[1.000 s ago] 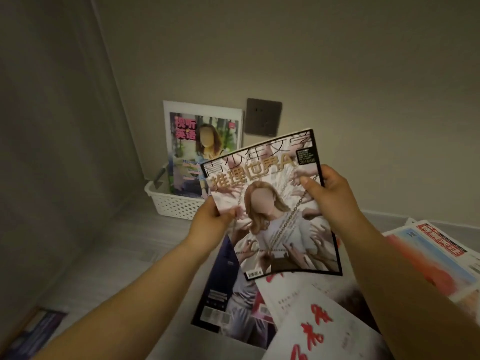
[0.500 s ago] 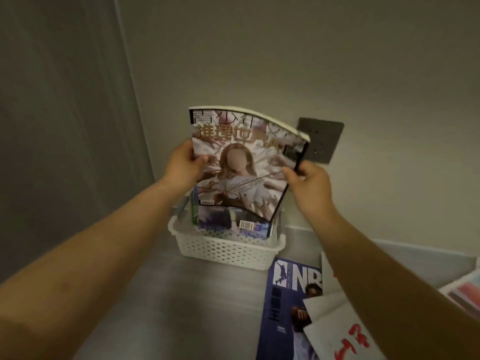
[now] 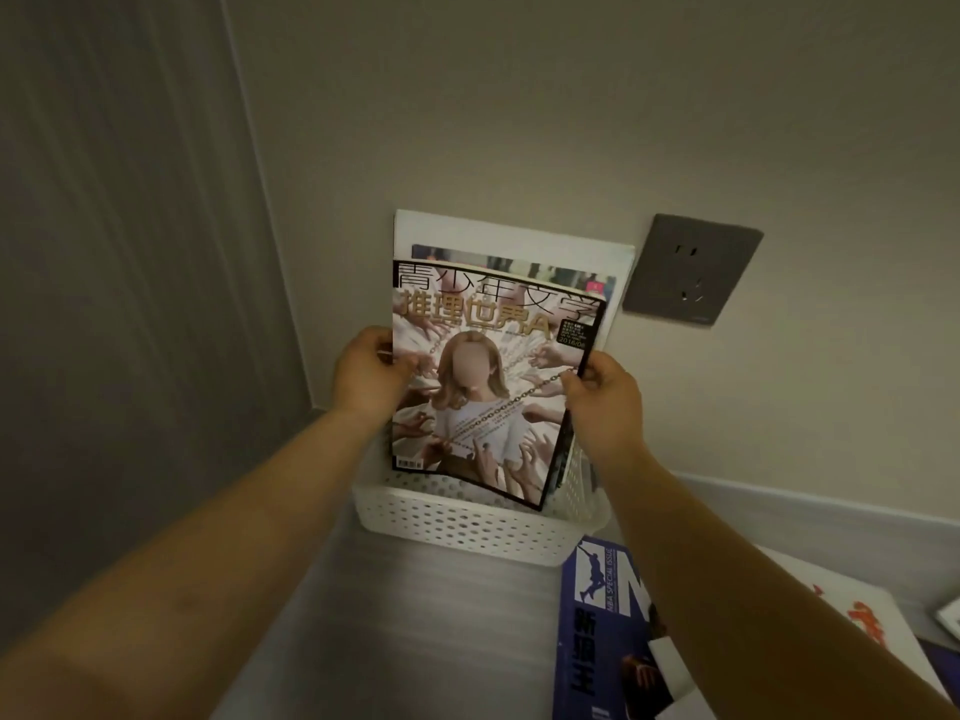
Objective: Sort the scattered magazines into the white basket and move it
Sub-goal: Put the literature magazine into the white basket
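Grey, wood-grained surface [image 3: 415, 615] meets a plain pale wall [image 3: 571, 96] in this corner. Pushed close against that wall sits the white basket [image 3: 467, 527], its sides pierced with small holes. A magazine with a wide white border [image 3: 509, 236] already stands in it, leaning back on the wall. In front of that, the person holds another magazine upright, the one with gold lettering [image 3: 483, 387] across its cover. Its lower edge dips just inside the basket's rim, though I cannot tell whether it touches the bottom.

To the right of the basket, flat on the surface, lie a blue sports magazine [image 3: 597, 641] and a white sheet printed in red [image 3: 857, 615], so the sorting is not finished. The left hand [image 3: 363, 376] pinches the cover's left edge with the thumb in front. The right hand [image 3: 605, 402] grips the right edge, its fingers curled behind. A dark wall socket [image 3: 691, 270] sits beside the standing magazine's top corner.

As I judge it, this is the placing step for this one magazine. The next move calls for lowering it until it rests on the basket floor and leaning it against the one behind. Both hands would then let go and reach for the blue one. Moving the basket comes last.
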The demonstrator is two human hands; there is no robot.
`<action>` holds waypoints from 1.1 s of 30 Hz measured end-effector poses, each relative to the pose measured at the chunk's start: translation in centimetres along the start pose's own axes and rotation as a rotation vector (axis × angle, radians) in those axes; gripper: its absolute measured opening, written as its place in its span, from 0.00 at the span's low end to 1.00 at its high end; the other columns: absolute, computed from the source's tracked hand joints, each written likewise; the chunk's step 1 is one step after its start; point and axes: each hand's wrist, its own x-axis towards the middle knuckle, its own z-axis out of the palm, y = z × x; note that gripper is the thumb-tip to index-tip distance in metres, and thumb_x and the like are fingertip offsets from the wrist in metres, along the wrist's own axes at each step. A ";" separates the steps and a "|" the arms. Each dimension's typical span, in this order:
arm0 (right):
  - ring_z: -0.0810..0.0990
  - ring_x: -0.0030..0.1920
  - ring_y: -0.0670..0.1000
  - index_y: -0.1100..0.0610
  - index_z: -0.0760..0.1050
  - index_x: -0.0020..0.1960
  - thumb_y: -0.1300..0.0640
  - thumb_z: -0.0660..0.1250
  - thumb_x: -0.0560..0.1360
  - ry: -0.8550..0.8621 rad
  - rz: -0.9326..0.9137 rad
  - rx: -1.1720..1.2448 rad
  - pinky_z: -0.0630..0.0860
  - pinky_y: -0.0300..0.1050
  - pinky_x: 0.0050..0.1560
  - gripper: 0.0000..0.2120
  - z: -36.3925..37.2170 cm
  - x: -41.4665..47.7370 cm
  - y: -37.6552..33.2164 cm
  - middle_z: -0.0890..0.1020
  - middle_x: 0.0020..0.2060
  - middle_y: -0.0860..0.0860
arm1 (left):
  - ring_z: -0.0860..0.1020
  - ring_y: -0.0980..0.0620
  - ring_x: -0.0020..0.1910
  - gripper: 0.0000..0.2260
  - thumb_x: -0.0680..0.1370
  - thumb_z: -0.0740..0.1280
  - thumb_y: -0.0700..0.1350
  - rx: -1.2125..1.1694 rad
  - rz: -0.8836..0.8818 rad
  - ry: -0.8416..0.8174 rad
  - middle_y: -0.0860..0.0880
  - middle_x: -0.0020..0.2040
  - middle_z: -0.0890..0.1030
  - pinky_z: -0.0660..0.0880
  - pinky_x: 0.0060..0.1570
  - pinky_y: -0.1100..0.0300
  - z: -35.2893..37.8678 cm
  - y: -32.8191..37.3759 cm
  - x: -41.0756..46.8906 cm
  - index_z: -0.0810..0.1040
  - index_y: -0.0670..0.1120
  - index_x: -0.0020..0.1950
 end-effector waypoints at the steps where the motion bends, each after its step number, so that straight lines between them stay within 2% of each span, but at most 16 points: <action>1: 0.81 0.49 0.56 0.54 0.76 0.50 0.67 0.59 0.73 0.013 -0.006 -0.009 0.77 0.39 0.44 0.12 0.2 0.0 0.1 0.81 0.47 0.57 | 0.75 0.47 0.52 0.14 0.71 0.68 0.38 0.005 -0.002 0.021 0.39 0.58 0.77 0.71 0.51 0.58 0.3 -0.2 0.3 0.73 0.39 0.56; 2: 0.79 0.53 0.55 0.53 0.75 0.52 0.67 0.60 0.73 0.038 -0.007 -0.037 0.75 0.36 0.48 0.13 0.3 0.0 0.3 0.78 0.52 0.57 | 0.75 0.46 0.55 0.18 0.71 0.69 0.38 0.011 -0.001 0.044 0.40 0.60 0.75 0.72 0.55 0.56 0.5 -0.4 0.4 0.71 0.40 0.59; 4: 0.72 0.61 0.54 0.58 0.69 0.62 0.66 0.62 0.73 0.131 0.033 -0.095 0.68 0.39 0.60 0.18 0.3 -0.2 0.9 0.70 0.62 0.57 | 0.73 0.45 0.61 0.22 0.72 0.67 0.38 0.005 -0.005 0.061 0.42 0.65 0.71 0.69 0.60 0.55 1.0 -0.7 0.4 0.67 0.42 0.65; 6: 0.65 0.68 0.55 0.59 0.59 0.70 0.65 0.62 0.74 0.141 0.131 -0.056 0.64 0.47 0.69 0.26 0.2 -0.3 1.7 0.63 0.69 0.57 | 0.73 0.43 0.61 0.17 0.74 0.62 0.34 -0.053 -0.008 -0.019 0.42 0.62 0.74 0.71 0.62 0.51 1.4 -1.2 0.2 0.68 0.43 0.62; 8: 0.65 0.69 0.55 0.59 0.53 0.72 0.66 0.60 0.74 0.045 0.227 0.007 0.65 0.49 0.69 0.29 0.0 -0.3 2.2 0.63 0.70 0.57 | 0.74 0.41 0.59 0.11 0.75 0.59 0.34 -0.062 -0.022 -0.100 0.42 0.61 0.75 0.72 0.61 0.45 1.7 -1.7 0.0 0.69 0.43 0.56; 10: 0.77 0.57 0.49 0.59 0.61 0.66 0.70 0.60 0.73 -0.085 0.228 0.053 0.73 0.33 0.53 0.23 0.0 -0.4 2.3 0.73 0.61 0.58 | 0.75 0.39 0.59 0.12 0.76 0.57 0.35 -0.078 -0.056 -0.142 0.41 0.62 0.74 0.72 0.61 0.43 1.8 -2.1 0.3 0.68 0.42 0.59; 12: 0.80 0.34 0.37 0.55 0.67 0.53 0.74 0.58 0.71 -0.144 0.159 0.010 0.71 0.26 0.29 0.17 0.3 -0.2 2.4 0.78 0.51 0.57 | 0.76 0.40 0.57 0.11 0.76 0.55 0.35 -0.122 -0.060 -0.155 0.42 0.61 0.76 0.74 0.59 0.46 1.8 -2.3 0.5 0.71 0.44 0.55; 13: 0.76 0.26 0.37 0.53 0.66 0.50 0.74 0.58 0.71 -0.149 0.155 -0.015 0.69 0.28 0.24 0.18 0.5 -0.1 2.6 0.79 0.51 0.58 | 0.77 0.42 0.55 0.10 0.76 0.55 0.34 -0.139 -0.049 -0.154 0.44 0.57 0.77 0.76 0.55 0.50 1.8 -2.3 0.6 0.72 0.47 0.49; 15: 0.73 0.21 0.38 0.52 0.65 0.51 0.74 0.57 0.70 -0.149 0.175 -0.018 0.66 0.29 0.20 0.19 0.7 -0.1 2.6 0.80 0.52 0.59 | 0.78 0.47 0.49 0.15 0.76 0.56 0.34 -0.174 -0.037 -0.139 0.48 0.52 0.77 0.75 0.44 0.61 1.7 -2.2 0.6 0.71 0.54 0.39; 17: 0.74 0.22 0.35 0.54 0.65 0.50 0.77 0.55 0.70 -0.143 0.145 0.009 0.65 0.27 0.19 0.19 0.7 0.0 2.7 0.79 0.52 0.61 | 0.78 0.48 0.48 0.15 0.77 0.56 0.35 -0.189 -0.034 -0.141 0.48 0.53 0.77 0.76 0.38 0.67 1.6 -2.5 0.7 0.72 0.55 0.40; 20: 0.80 0.40 0.45 0.58 0.65 0.54 0.78 0.55 0.69 -0.167 0.149 0.019 0.70 0.26 0.27 0.20 0.7 0.1 2.9 0.77 0.56 0.63 | 0.78 0.46 0.53 0.10 0.77 0.55 0.37 -0.195 -0.044 -0.152 0.43 0.59 0.76 0.78 0.47 0.60 1.6 -2.8 0.8 0.72 0.47 0.53; 22: 0.76 0.58 0.58 0.63 0.60 0.64 0.75 0.58 0.69 -0.150 0.157 -0.015 0.77 0.40 0.48 0.25 1.2 -0.1 3.3 0.71 0.65 0.63 | 0.76 0.42 0.57 0.10 0.77 0.54 0.36 -0.197 -0.033 -0.133 0.43 0.60 0.76 0.74 0.58 0.48 1.9 -2.4 0.6 0.70 0.45 0.54; 24: 0.65 0.69 0.59 0.62 0.56 0.70 0.72 0.60 0.70 -0.052 0.104 -0.114 0.68 0.56 0.66 0.30 1.9 -0.6 3.2 0.65 0.69 0.61 | 0.74 0.41 0.60 0.13 0.77 0.54 0.35 -0.218 -0.012 -0.100 0.43 0.63 0.74 0.73 0.60 0.42 2.2 -2.0 0.3 0.69 0.44 0.59; 26: 0.66 0.68 0.58 0.62 0.58 0.70 0.72 0.60 0.71 0.031 0.056 -0.076 0.66 0.58 0.68 0.29 2.1 -1.0 2.9 0.67 0.68 0.59 | 0.74 0.42 0.60 0.16 0.77 0.54 0.36 -0.234 -0.021 -0.093 0.43 0.65 0.72 0.74 0.59 0.45 2.2 -2.0 0.2 0.66 0.44 0.64; 30: 0.75 0.56 0.58 0.64 0.67 0.63 0.75 0.59 0.69 0.000 0.160 0.067 0.72 0.57 0.63 0.22 1.8 -0.4 2.7 0.72 0.60 0.58 | 0.78 0.54 0.45 0.14 0.78 0.54 0.37 -0.240 -0.039 -0.138 0.44 0.61 0.75 0.75 0.42 0.60 1.8 -2.7 0.2 0.69 0.45 0.62; 33: 0.77 0.56 0.57 0.64 0.70 0.58 0.75 0.62 0.69 -0.012 0.192 0.147 0.76 0.50 0.58 0.19 1.9 0.1 2.5 0.73 0.61 0.61 | 0.78 0.48 0.47 0.11 0.77 0.55 0.37 -0.255 -0.056 -0.169 0.43 0.60 0.76 0.74 0.43 0.59 1.8 -2.5 0.4 0.69 0.44 0.59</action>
